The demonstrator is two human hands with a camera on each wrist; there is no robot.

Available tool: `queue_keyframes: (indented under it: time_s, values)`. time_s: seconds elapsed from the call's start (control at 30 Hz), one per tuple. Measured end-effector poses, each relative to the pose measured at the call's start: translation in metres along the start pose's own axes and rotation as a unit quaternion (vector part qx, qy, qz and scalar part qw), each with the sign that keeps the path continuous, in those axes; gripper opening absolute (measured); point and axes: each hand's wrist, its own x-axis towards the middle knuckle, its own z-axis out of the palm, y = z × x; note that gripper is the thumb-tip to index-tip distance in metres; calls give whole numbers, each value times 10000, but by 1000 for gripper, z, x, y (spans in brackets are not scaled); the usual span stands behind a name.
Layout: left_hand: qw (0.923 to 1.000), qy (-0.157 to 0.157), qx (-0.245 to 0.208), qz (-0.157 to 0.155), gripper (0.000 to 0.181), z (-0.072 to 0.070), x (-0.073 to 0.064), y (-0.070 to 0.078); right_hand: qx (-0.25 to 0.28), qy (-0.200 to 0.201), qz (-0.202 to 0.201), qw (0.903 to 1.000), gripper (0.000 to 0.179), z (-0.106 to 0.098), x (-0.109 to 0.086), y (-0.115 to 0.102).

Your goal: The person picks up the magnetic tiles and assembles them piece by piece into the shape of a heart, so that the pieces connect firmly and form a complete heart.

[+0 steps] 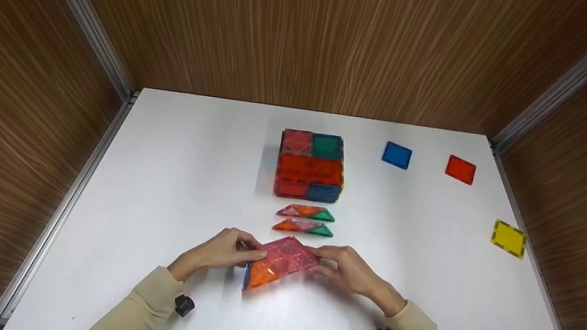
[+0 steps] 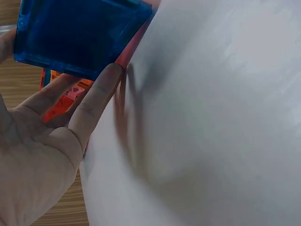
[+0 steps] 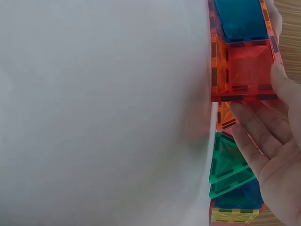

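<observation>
My left hand (image 1: 225,249) and right hand (image 1: 345,268) together hold a small assembly of translucent magnetic tiles (image 1: 288,257) near the front of the table. Pink and orange faces show from above. In the left wrist view its blue end tile (image 2: 77,37) lies against the left fingers, and in the head view the left thumb lies over the top. The right hand grips the other end, by the red tile (image 3: 251,66), with the thumb at its edge and the fingers beneath. Just beyond the assembly lie two flat trapezoids of joined triangle tiles, a nearer one (image 1: 301,227) and a farther one (image 1: 306,212).
A larger box of magnetic tiles (image 1: 310,169) stands behind the trapezoids. Loose blue (image 1: 397,155), red (image 1: 460,169) and yellow tiles (image 1: 508,238) lie to the right on the white table (image 1: 194,151). Wood-grain panels (image 1: 304,38) enclose the back and sides.
</observation>
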Motion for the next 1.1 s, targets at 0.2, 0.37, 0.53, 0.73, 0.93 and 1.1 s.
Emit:
queue_keyframes:
  time_s: [0.2, 0.37, 0.53, 0.73, 0.93, 1.1]
  values:
    - [9998, 76, -166, -83, 42, 0, 0, -1, 3, 31, -3, 10000, 42, 2, 2, 1]
    - [9997, 228, -55, 93, 36, -1, -1, 1, 77, 105, 22, 9999, 42, 3, 1, 3]
    - [9974, 532, 355, 328, 34, 2, -1, 5, 184, 106, 150, 9997, 46, 3, -1, 2]
    - [9939, 818, 598, 444, 46, 10, -1, 21, 265, 74, 216, 9994, 45, 5, 5, 0]
    - [9842, 1047, 1429, 83, 70, 15, -9, 34, 413, -96, 276, 9987, 48, 12, 24, -4]
    - [9771, 1085, 1828, 18, 86, 14, -17, 38, 530, -138, 247, 9982, 46, 17, 34, -6]
